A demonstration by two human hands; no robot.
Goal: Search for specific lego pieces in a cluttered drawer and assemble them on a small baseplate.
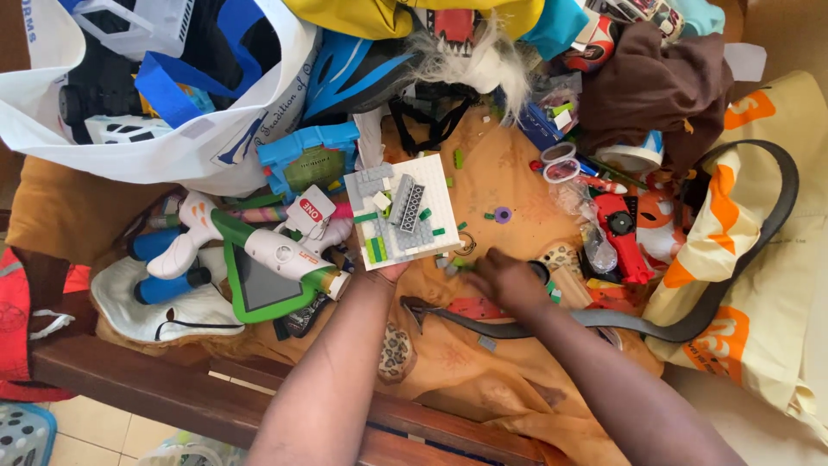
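both hands work at a white baseplate [405, 207]: left hand [388, 272] grips its near edge; right hand [509, 278] pinches small loose bricks just beside it on orange cloth [483, 362]. plate looks light, stiff.

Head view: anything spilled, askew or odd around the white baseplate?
Yes. Small bricks lie scattered over the orange cloth beside the white baseplate, which the left hand props up at a tilt. The right hand reaches among the loose pieces. Toys are heaped all around.
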